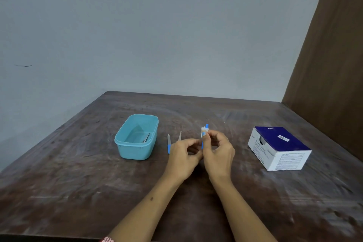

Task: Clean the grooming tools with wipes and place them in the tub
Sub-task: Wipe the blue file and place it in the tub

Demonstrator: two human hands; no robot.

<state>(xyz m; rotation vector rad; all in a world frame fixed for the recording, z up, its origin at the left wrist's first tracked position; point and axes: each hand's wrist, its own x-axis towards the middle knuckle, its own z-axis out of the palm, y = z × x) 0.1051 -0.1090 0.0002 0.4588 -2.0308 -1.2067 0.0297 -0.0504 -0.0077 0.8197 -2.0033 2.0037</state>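
The right hand (218, 153) pinches a small white wipe (203, 131) around one slim blue-handled grooming tool (206, 126), held upright above the middle of a worn dark brown wooden table (78, 182). The left hand (183, 158), fingers curled, meets the tool's lower end, which is blurred; whether it actually grips the tool cannot be told. Two more tools lie on the table just left of the hands: one metal nail file with a blue handle (169, 143), partly hidden behind the left hand, and one slim pale metal implement (180, 135) beside it. Further left stands one light blue rectangular plastic tub (137, 149), with one metal tool (146, 137) already lying inside. Well to the right sits one white-and-navy cardboard box of swabs (279, 147).
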